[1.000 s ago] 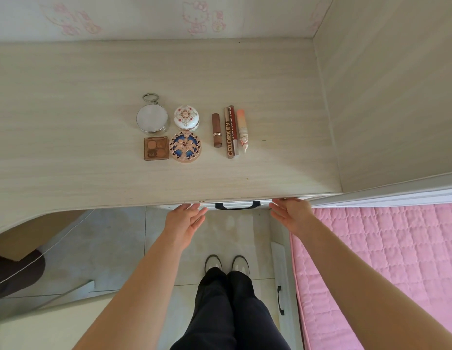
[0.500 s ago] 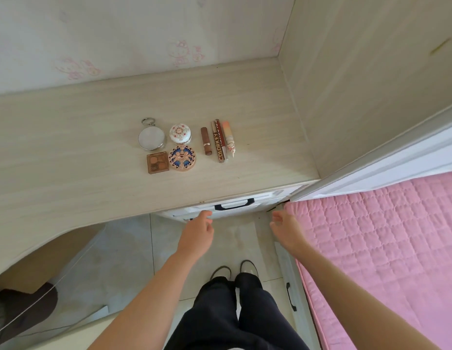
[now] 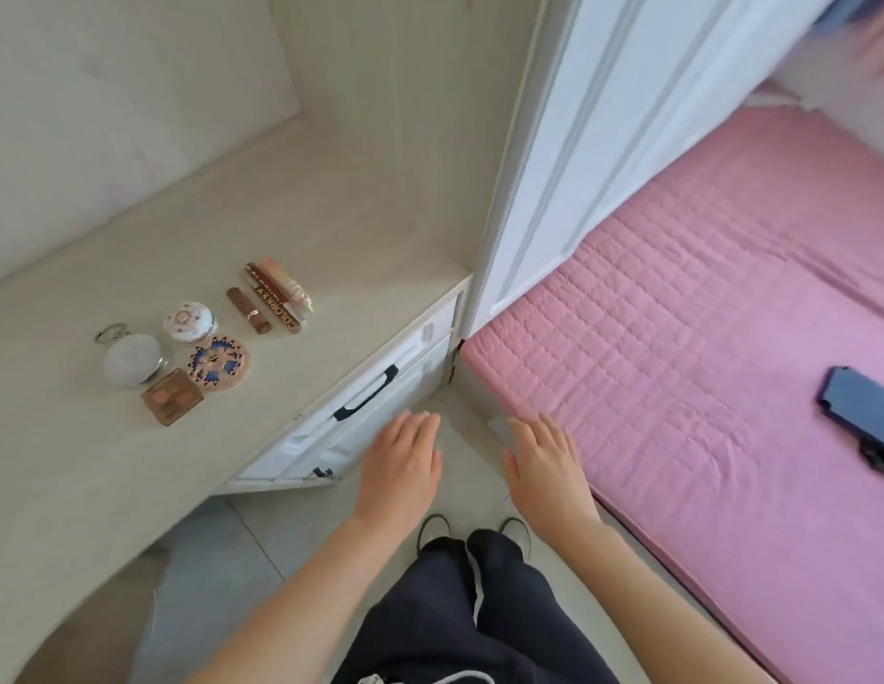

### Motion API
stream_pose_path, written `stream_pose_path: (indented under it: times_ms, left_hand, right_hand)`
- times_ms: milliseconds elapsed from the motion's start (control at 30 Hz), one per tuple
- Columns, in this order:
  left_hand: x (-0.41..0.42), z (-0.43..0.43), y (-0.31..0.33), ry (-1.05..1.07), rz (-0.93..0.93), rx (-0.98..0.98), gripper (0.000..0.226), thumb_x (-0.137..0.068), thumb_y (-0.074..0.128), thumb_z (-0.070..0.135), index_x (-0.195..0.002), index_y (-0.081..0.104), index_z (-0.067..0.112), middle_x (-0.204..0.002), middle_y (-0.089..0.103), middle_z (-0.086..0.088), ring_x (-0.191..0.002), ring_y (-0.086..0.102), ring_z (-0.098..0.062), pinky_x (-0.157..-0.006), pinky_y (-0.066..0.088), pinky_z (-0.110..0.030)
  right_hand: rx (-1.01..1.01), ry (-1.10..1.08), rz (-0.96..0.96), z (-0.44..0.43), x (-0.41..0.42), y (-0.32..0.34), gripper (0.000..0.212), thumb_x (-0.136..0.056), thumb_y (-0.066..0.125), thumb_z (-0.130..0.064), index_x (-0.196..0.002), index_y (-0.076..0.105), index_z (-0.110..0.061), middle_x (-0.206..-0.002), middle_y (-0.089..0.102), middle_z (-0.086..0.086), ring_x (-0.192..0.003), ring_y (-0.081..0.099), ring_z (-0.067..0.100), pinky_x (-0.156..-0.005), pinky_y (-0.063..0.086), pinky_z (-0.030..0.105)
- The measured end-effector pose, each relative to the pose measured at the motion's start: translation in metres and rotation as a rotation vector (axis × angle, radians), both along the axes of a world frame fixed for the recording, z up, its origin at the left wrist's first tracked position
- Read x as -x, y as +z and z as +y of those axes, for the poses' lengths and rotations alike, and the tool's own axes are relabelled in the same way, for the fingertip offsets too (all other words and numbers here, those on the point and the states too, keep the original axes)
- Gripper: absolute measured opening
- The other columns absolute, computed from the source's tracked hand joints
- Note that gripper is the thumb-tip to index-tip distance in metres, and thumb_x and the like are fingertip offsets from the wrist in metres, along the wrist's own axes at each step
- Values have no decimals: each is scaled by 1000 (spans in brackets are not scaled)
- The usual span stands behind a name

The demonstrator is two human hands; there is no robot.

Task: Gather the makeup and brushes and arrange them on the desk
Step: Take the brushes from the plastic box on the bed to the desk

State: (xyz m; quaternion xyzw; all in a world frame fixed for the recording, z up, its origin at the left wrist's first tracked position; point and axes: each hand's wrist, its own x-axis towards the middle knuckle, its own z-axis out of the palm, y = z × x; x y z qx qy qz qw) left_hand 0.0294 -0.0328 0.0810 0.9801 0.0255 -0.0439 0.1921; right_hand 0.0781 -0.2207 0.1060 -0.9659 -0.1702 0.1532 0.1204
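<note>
On the pale wooden desk [image 3: 331, 224] the makeup lies in a neat group: a silver round compact [image 3: 132, 358] with a ring, a white floral pot [image 3: 188, 321], a patterned round compact [image 3: 217, 361], a brown square palette [image 3: 172, 402], a brown lipstick [image 3: 248, 310], a "COLORKEY" tube [image 3: 273, 298] and a peach tube [image 3: 288, 287]. My left hand [image 3: 400, 469] and right hand [image 3: 546, 466] hover over the floor in front of the desk, fingers straight, holding nothing. No brushes are in sight.
White drawers with a black handle [image 3: 366, 399] sit under the desk's right end. A white cabinet door [image 3: 603, 140] stands to the right. A pink quilted bed [image 3: 726, 338] carries a dark blue object [image 3: 859, 417]. My legs and shoes are below on the tiled floor.
Both hands have come away from the desk's front edge and drawn back. The view has swung right, so the desk now sits left and the pink bed fills the right.
</note>
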Motion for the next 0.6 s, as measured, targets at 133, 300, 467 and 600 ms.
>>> stream_pose_path:
  times_ms: [133, 300, 467, 600]
  left_hand:
    - [-6, -34, 8, -170, -64, -55, 45, -88, 62, 20, -130, 55, 5, -131, 59, -9, -127, 50, -31, -102, 44, -47]
    - [-8, -90, 15, -424, -73, -100, 50, -92, 36, 30, -132, 54, 6, -136, 55, -11, -131, 46, -31, -104, 41, -52]
    - [5, -160, 25, -652, -99, -121, 48, -93, 43, 31, -133, 53, 8, -137, 54, -8, -133, 44, -28, -108, 38, -48]
    - [19, -211, 33, -737, -91, -103, 53, -92, 32, 34, -132, 56, 9, -134, 58, -5, -132, 46, -26, -107, 40, -48]
  right_hand:
    - [92, -136, -98, -36, 31, 11, 50, -82, 66, -15, -128, 52, -4, -132, 54, 10, -129, 45, 39, -104, 36, 55]
    - [203, -289, -108, -84, 70, 13, 61, -81, 66, -18, -136, 45, -3, -139, 49, 13, -135, 35, 41, -107, 31, 55]
    - [184, -526, -85, -140, 121, 11, 63, -82, 66, -21, -138, 43, -3, -142, 47, 13, -137, 33, 40, -109, 30, 53]
    - [155, -658, -99, -173, 157, 9, 63, -80, 69, -23, -135, 47, -2, -139, 50, 13, -135, 37, 39, -106, 34, 53]
